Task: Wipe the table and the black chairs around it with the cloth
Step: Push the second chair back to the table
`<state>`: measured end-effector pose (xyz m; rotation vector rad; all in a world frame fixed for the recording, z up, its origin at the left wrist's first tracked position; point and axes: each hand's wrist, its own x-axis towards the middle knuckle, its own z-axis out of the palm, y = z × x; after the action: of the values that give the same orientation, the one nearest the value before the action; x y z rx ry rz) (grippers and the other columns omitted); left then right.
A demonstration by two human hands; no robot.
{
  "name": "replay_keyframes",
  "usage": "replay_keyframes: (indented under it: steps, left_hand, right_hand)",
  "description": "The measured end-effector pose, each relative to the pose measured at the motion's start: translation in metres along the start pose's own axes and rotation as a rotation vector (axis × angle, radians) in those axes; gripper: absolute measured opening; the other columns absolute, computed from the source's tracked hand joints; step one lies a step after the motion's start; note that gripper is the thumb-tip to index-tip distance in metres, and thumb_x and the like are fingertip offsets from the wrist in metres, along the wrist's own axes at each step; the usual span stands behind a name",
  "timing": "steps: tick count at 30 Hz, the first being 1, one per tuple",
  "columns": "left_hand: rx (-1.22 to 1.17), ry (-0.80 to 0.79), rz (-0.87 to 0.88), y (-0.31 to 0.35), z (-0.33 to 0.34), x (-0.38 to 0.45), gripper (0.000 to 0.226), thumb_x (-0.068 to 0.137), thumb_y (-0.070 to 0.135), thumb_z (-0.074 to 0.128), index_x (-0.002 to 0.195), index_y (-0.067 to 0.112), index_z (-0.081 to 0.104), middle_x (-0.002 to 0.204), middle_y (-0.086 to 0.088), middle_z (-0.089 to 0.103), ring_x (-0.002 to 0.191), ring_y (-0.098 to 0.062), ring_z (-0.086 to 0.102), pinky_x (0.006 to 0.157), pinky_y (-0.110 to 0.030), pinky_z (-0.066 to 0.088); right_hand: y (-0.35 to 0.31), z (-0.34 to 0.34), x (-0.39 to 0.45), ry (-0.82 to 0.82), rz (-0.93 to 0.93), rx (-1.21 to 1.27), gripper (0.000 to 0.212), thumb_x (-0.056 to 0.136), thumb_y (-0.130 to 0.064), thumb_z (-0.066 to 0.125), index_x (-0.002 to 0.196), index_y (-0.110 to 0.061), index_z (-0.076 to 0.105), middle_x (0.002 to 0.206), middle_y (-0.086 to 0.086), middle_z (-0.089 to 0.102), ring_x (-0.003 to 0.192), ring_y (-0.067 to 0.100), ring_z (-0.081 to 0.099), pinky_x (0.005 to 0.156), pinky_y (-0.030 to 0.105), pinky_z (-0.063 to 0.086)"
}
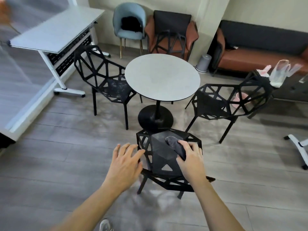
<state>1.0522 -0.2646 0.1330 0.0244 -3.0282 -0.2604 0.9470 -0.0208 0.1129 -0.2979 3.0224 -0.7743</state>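
A round grey table (pixel 162 77) on a black pedestal stands in the middle. Black lattice chairs ring it: one at the left (pixel 106 82), one at the right (pixel 225 100), one behind (pixel 170 42), and the nearest chair (pixel 161 155) right below me. My right hand (pixel 190 157) grips a dark grey cloth (pixel 175 145) pressed onto the nearest chair's dusty seat. My left hand (pixel 125 160) hovers with spread fingers at that chair's left edge, holding nothing.
A white folding desk (pixel 55 32) on castors stands at the left. A blue armchair (pixel 129 25) and a brown sofa (pixel 260 57) line the back wall. A small grey bin (pixel 203 63) and pink slippers (pixel 240 99) lie at the right.
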Motion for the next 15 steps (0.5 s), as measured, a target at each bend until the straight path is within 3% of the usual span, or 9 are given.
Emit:
replay_keyframes:
  steps: [5,10,15]
  left_hand:
    - [-0.013,0.101,-0.083,-0.076,-0.05,-0.005,0.037,0.089,0.04,0.062,0.125,0.032,0.057,0.136,-0.003,0.057,0.132,-0.029,0.048,0.113,-0.056,0.034]
    - [0.008,0.162,-0.143,-0.149,-0.09,-0.009,0.042,0.09,0.045,0.04,0.124,0.029,0.059,0.135,-0.004,0.057,0.131,-0.029,0.048,0.114,-0.055,0.032]
    - [0.001,0.184,-0.207,-0.207,-0.107,-0.012,0.038,0.089,0.041,0.052,0.125,0.03,0.059,0.136,-0.004,0.055,0.134,-0.029,0.044,0.116,-0.052,0.027]
  right_hand:
    - [-0.093,0.017,0.014,0.062,-0.113,0.06,0.062,0.083,-0.024,0.072,0.138,-0.039,0.049,0.123,-0.005,0.046,0.111,0.02,0.045,0.096,0.043,0.049]
    - [-0.18,0.046,0.027,0.097,-0.212,0.121,0.062,0.082,-0.023,0.075,0.137,-0.038,0.051,0.123,-0.005,0.046,0.111,0.019,0.046,0.098,0.041,0.048]
    - [-0.244,0.084,0.043,0.08,-0.251,0.18,0.062,0.079,-0.02,0.076,0.135,-0.036,0.055,0.121,-0.004,0.048,0.108,0.022,0.049,0.098,0.043,0.048]
